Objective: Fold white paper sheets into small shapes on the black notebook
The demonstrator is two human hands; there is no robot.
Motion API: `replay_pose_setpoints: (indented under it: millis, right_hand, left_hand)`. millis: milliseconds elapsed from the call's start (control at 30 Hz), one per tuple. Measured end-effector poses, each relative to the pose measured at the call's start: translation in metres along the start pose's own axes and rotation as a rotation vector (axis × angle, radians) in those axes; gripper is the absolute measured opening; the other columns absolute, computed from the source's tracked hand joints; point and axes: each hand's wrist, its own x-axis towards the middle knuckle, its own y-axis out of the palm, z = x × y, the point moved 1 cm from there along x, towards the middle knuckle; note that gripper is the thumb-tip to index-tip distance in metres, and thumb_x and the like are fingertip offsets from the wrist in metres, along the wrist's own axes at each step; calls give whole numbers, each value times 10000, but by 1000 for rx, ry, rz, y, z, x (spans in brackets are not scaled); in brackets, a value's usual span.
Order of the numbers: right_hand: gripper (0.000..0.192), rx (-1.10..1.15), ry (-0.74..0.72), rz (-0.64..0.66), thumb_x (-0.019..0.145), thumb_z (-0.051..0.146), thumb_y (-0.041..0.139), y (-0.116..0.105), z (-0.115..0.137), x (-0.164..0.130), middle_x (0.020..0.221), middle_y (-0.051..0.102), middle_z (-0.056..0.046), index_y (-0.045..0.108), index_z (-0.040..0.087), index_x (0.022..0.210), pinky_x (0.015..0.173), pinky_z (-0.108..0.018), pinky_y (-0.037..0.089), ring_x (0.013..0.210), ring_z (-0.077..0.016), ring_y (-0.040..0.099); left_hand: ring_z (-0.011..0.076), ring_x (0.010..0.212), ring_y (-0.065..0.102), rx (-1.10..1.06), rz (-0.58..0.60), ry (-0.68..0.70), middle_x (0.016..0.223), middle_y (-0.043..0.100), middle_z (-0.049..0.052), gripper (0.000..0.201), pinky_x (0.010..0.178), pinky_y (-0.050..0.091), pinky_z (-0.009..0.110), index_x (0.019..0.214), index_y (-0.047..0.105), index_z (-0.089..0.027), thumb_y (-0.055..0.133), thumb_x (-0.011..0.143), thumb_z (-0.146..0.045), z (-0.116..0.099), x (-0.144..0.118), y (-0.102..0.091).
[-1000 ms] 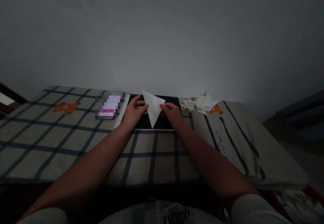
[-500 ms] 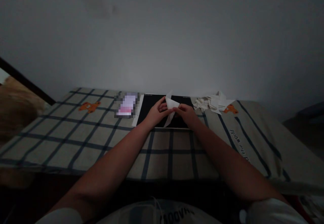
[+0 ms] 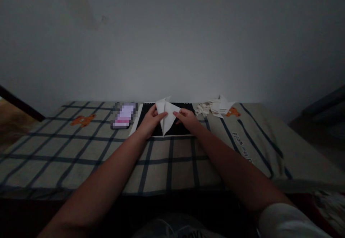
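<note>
Since half a second ago, the white paper between my hands has opened out from a narrow twist to a broad, kite-like face, and my hands have drawn a little apart. Nearest me, at the lower right, is my pale sleeve, and both my bare forearms reach forward over the checked cloth. Dark lettering is printed on the cloth to the right of my right forearm. Farther on, my left hand grips the paper at its left side, thumb laid on the face and fingers mostly hidden behind. My right hand has thumb and fingers closed in a narrow pinch at the right edge. A crease runs down the paper to its lower point, which sits over the near edge of a black panel; I can't tell whether it touches. To the left of the panel lies a phone, its screen lit and blurred. Just beyond my right hand, to the right, is a heap of folded paper, next to an orange bear print. Behind everything stands the grey wall.
</note>
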Motion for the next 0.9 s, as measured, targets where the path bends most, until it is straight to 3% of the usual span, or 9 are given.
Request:
replay_pose_setpoints:
  millis: [100, 300, 567, 733, 900]
  right_hand:
    - [226, 36, 46, -74, 717, 385, 611, -2, -2, 4, 707, 608, 2, 547, 168, 716, 469, -199, 500, 600, -94, 551]
    - [174, 19, 87, -134, 711, 271, 606, -8, -5, 7, 629, 595, 34, 531, 174, 835, 457, -199, 499, 537, -94, 577]
    - [109, -134, 161, -96, 733, 214, 544, -12, -4, 6, 537, 578, 42, 441, 192, 706, 467, -214, 493, 488, -109, 588]
    - [118, -291, 101, -62, 707, 204, 527, -16, -7, 5, 557, 553, 53, 420, 190, 660, 420, -184, 432, 456, -92, 551]
    - [143, -227, 85, -36, 714, 289, 565, -15, -5, 4, 654, 586, 30, 488, 184, 771, 414, -192, 436, 495, -93, 542]
  left_hand:
    - [202, 931, 636, -56, -85, -27, 1104, 643, 88, 506, 829, 508, 334, 1143, 537, -180, 707, 682, -298, 1, 5, -8]
    - [189, 947, 633, -107, -133, -120, 1106, 648, 83, 389, 820, 520, 318, 1032, 608, -176, 723, 676, -283, 5, 11, -20]
    - [204, 895, 648, -113, -175, -151, 1046, 674, 103, 404, 803, 519, 339, 980, 639, -148, 763, 628, -302, 7, 10, -17]
    - [223, 910, 646, -89, -202, -166, 1060, 671, 117, 440, 779, 521, 340, 988, 643, -140, 771, 609, -323, 7, 8, -17]
    - [227, 882, 651, -55, -186, -162, 1043, 677, 113, 477, 751, 518, 343, 998, 644, -149, 778, 589, -353, 9, 7, -19]
